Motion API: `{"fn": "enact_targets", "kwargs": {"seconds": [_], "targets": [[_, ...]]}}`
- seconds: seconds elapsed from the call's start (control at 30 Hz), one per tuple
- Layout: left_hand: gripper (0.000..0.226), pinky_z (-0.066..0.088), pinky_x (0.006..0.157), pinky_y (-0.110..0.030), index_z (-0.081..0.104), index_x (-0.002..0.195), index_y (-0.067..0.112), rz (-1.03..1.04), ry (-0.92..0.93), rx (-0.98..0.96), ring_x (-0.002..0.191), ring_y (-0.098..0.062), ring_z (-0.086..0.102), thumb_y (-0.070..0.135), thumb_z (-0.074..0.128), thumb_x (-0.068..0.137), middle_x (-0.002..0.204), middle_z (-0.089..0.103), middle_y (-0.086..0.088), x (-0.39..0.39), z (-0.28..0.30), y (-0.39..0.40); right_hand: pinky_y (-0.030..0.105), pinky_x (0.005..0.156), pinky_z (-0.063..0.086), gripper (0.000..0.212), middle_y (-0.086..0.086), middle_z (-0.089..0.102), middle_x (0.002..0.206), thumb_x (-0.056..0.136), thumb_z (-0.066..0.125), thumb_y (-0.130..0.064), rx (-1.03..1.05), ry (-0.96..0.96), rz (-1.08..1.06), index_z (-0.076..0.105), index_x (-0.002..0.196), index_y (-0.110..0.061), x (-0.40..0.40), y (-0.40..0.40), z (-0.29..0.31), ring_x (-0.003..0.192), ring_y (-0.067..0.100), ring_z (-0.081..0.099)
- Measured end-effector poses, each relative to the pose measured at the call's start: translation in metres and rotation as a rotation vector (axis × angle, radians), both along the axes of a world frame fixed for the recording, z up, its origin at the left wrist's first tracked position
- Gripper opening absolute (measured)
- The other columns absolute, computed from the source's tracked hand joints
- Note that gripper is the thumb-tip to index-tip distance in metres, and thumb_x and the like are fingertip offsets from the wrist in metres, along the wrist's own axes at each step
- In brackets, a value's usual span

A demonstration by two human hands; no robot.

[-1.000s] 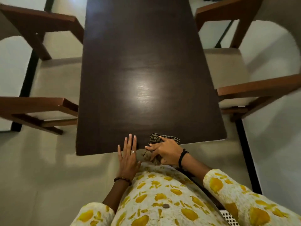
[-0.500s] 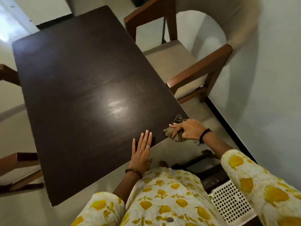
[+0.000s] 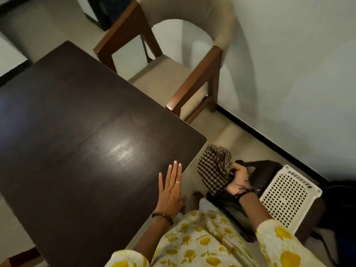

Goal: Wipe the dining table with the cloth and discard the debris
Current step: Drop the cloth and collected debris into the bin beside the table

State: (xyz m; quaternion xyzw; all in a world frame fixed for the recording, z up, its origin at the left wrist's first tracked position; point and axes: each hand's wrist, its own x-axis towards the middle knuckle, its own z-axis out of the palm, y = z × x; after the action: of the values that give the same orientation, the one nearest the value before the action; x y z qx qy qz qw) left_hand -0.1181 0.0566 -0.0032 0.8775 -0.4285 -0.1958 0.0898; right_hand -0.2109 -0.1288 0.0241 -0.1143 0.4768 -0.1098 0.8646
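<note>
The dark brown dining table (image 3: 77,132) fills the left of the view, with a glare patch near its near-right corner. My left hand (image 3: 171,187) lies flat and open on the table's near edge, fingers together. My right hand (image 3: 238,180) is off the table to the right, gripping a black-and-cream checked cloth (image 3: 214,170) that hangs bunched over a dark bin (image 3: 258,178) on the floor. The bin's inside is mostly hidden by the cloth and my hand.
A white perforated lid or basket (image 3: 287,191) sits against the bin's right side. A wooden armchair (image 3: 185,60) with a beige seat stands beyond the table's right edge, near the white wall (image 3: 298,64). Beige floor lies between table and wall.
My right hand carried the cloth off the table's near edge and out over the bin at the right. The view swung right; my left hand stayed flat on the table.
</note>
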Motion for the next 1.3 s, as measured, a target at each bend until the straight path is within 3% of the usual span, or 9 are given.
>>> {"fn": "enact_targets", "kwargs": {"seconds": [0.13,0.27,0.5,0.7,0.83,0.93,1.0,1.1,1.3], "targets": [[0.131,-0.016,0.110,-0.038,-0.003,0.146,0.016,-0.089,0.004,-0.018,0.139,-0.013,-0.016,0.032,0.085,0.050,0.151,0.009,-0.011,0.003,0.002,-0.009,0.044,0.077,0.056,0.039,0.012,0.062,0.112,0.061,0.068,-0.028,0.119,-0.039,-0.281,0.064,0.097,-0.011,-0.015,0.016,-0.029,0.105,0.032,0.056],[0.121,-0.025,0.107,-0.035,-0.011,0.143,0.021,-0.210,0.027,-0.016,0.136,-0.010,-0.025,0.033,0.079,0.063,0.151,-0.004,-0.007,-0.007,0.001,-0.024,0.046,0.092,0.048,0.079,0.009,0.058,0.119,0.020,0.089,-0.021,0.129,-0.114,-0.474,0.060,0.093,-0.018,-0.039,0.025,-0.048,0.118,0.030,0.051],[0.120,-0.015,0.111,-0.037,0.002,0.145,0.011,-0.401,0.052,-0.056,0.139,-0.019,-0.004,0.036,0.081,0.059,0.152,0.004,-0.010,-0.063,-0.010,-0.080,0.044,0.061,0.058,0.035,0.012,0.067,0.098,0.092,0.036,-0.028,0.176,-0.044,-0.745,0.063,0.104,-0.010,-0.102,0.017,-0.037,0.096,0.030,0.058],[0.103,-0.014,0.110,-0.038,-0.008,0.146,0.015,-0.539,0.099,-0.023,0.139,-0.018,-0.003,0.062,0.044,0.071,0.151,0.010,-0.012,-0.131,-0.034,-0.142,0.044,0.071,0.057,0.034,0.012,0.068,0.101,0.080,0.044,-0.028,0.186,-0.016,-0.962,0.069,0.097,-0.012,-0.190,-0.013,-0.060,0.093,0.030,0.063],[0.112,-0.008,0.111,-0.046,0.008,0.146,0.009,-0.672,0.083,0.048,0.138,-0.023,0.009,0.059,0.065,0.064,0.149,0.020,-0.014,-0.174,-0.067,-0.185,0.046,0.106,0.035,0.036,0.010,0.061,0.116,0.088,0.037,-0.028,0.183,0.070,-1.003,0.064,0.108,-0.014,-0.252,-0.047,-0.086,0.112,0.030,0.053],[0.110,-0.003,0.111,-0.052,0.022,0.141,0.003,-0.761,0.030,0.126,0.135,-0.025,0.017,0.058,0.070,0.058,0.145,0.033,-0.017,-0.197,-0.091,-0.218,0.044,0.104,0.038,0.029,0.009,0.065,0.105,0.067,0.064,-0.030,0.008,0.166,-0.999,0.070,0.091,-0.014,-0.287,-0.072,-0.111,0.104,0.028,0.056],[0.110,-0.012,0.110,-0.047,0.019,0.144,0.008,-0.799,0.014,0.190,0.139,-0.026,0.013,0.055,0.071,0.059,0.148,0.024,-0.014,-0.208,-0.106,-0.235,0.039,0.089,0.049,0.027,0.006,0.069,0.091,0.063,0.071,-0.035,-0.111,0.204,-0.954,0.073,0.082,-0.015,-0.305,-0.089,-0.128,0.097,0.027,0.060],[0.115,-0.031,0.099,-0.044,-0.003,0.142,0.013,-0.826,-0.025,0.241,0.135,-0.022,-0.014,0.053,0.073,0.066,0.147,-0.013,-0.005,-0.219,-0.136,-0.254,0.024,0.087,0.049,0.036,0.003,0.065,0.110,0.087,0.044,-0.021,-0.330,0.360,-0.786,0.058,0.118,-0.008,-0.312,-0.107,-0.156,0.113,0.026,0.055],[0.120,-0.026,0.095,-0.052,-0.029,0.132,0.011,-0.830,-0.127,0.493,0.136,-0.022,-0.025,0.065,0.059,0.071,0.144,-0.031,-0.005,-0.222,-0.184,-0.262,0.047,0.114,0.001,0.062,0.007,0.011,0.156,0.089,0.022,-0.028,-1.088,0.961,0.632,-0.001,0.146,-0.019,-0.285,-0.106,-0.223,0.143,0.020,0.008]]}}
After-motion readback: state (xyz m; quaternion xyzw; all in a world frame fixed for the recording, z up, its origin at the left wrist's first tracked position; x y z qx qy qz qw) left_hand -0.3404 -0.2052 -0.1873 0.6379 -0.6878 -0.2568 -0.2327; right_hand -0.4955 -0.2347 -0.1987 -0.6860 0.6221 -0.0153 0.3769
